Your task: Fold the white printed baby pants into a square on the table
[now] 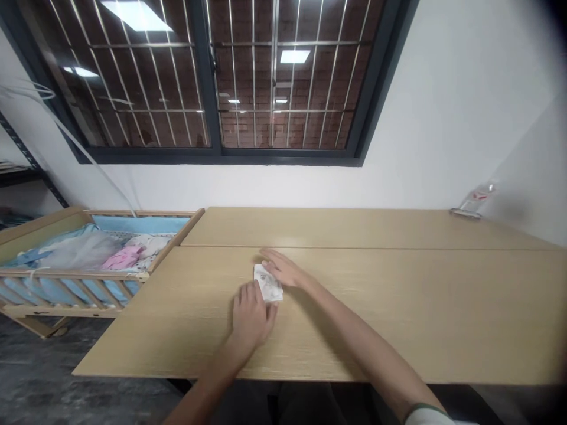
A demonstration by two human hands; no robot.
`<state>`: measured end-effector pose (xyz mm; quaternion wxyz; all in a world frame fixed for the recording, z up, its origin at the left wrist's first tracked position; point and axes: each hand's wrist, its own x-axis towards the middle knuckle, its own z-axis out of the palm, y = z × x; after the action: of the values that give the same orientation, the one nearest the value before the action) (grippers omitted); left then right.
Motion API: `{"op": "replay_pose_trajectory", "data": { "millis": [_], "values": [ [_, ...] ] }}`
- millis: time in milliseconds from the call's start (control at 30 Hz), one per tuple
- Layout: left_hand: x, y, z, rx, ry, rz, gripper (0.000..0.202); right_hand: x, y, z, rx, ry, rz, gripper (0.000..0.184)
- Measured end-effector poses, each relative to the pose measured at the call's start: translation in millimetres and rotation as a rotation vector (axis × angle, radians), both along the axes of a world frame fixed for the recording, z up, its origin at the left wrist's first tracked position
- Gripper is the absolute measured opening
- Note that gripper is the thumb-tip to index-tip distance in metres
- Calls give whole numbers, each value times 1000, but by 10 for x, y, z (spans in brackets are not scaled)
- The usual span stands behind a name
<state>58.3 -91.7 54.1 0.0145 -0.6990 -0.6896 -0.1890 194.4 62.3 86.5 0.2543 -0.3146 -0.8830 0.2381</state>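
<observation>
A small, flat white packet (268,284) with faint grey printing lies on the wooden table, a little left of its middle. My left hand (250,313) is palm down at the packet's lower left corner, its fingers curled over the left edge and the thumb by the lower edge. Across the packet's upper right side reaches my right hand (283,269), fingers stretched out and the thumb side touching the paper. Whether the packet has anything inside cannot be made out.
The light wooden table (398,307) has a seam running along it. At its far right corner, a clear plastic item (476,200) leans near the wall. On the left stands a wooden crib (75,274) with blue lining and folded cloths. A barred window (212,77) is ahead.
</observation>
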Motion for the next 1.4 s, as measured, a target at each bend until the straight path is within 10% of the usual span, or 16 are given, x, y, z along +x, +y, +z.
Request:
{"op": "replay_pose_trajectory", "data": {
  "millis": [233, 400, 733, 933, 1167, 1400],
  "values": [
    [341, -308, -412, 16, 38, -79, 63, -29, -741, 14, 31, -180, 411, 58],
    [327, -281, -359, 1, -14, -82, 65, 26, -560, -180, 8, -214, 449, 54],
    [339, -298, -432, 16, -35, -56, 67, 20, 214, -298, 38, -235, 284, 55],
    [244, -259, -269, 38, -39, -49, 59, 61, 283, -284, 55, -197, 158, 59],
    [-218, 127, 55, -93, 30, 186, 49, 206, 366, -275, 4, 166, -325, 48],
    [-287, 577, 9, -173, 3, 194, 52, 137, 212, -377, -179, 172, -264, 21]
  ]
}}
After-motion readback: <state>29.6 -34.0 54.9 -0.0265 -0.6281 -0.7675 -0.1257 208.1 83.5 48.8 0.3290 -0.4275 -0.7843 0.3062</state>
